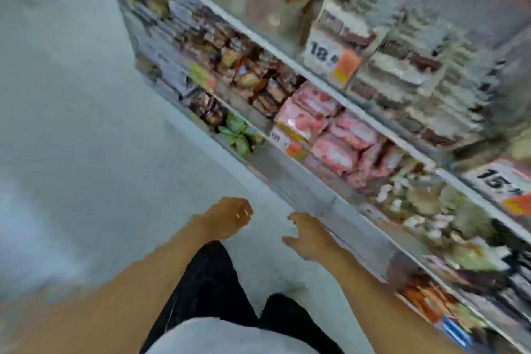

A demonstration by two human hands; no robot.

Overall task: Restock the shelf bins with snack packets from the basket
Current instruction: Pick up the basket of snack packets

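The view is blurred by motion. Shelf bins run diagonally along the right. One bin holds pink snack packets (333,135), with brown packets (253,72) further along and green packets (241,135) on the lowest level. My left hand (227,218) hangs over the floor with fingers loosely curled and holds nothing. My right hand (307,236) is spread, fingers relaxed, just beside the grey front edge of the lower shelf (301,178), and is empty. No basket is in view.
Pale grey floor (86,123) stretches to the left of the shelving. My dark trouser legs (212,282) are below the hands. Price tags (330,57) hang from the shelf edges. Pale mixed packets (425,198) fill the bin right of the pink ones.
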